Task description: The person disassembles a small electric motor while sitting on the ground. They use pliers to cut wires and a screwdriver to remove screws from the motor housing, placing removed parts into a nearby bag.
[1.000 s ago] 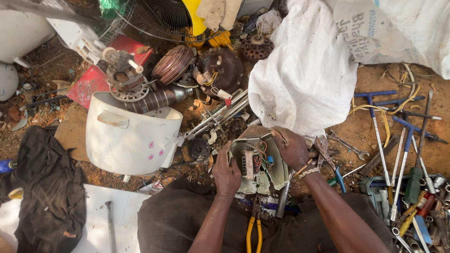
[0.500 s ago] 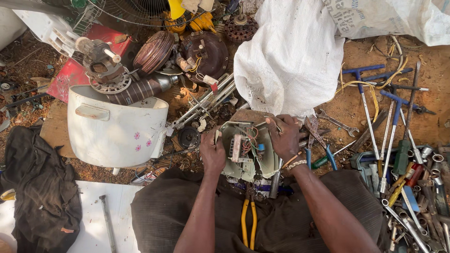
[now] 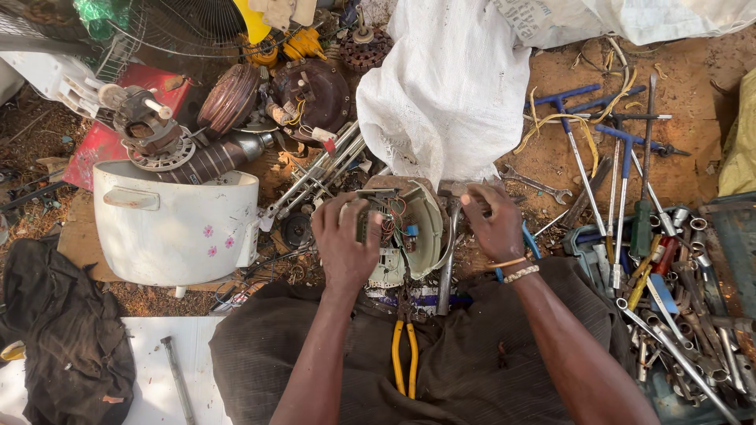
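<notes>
Now higher in view, hands (image 3: pixel 421 228) still gripping housing (image 3: pixel 409 228)

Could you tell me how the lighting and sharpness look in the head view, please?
Head view: even daylight, no hard glare; the white sack is bright but keeps its folds; both hands, left hand and right hand, on the opened appliance housing are sharp; the edges bow slightly from a wide lens.

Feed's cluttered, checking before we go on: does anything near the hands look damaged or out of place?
Yes. The pale housing held by the left hand is open, wires and board exposed. The right hand rests beside it.
</notes>
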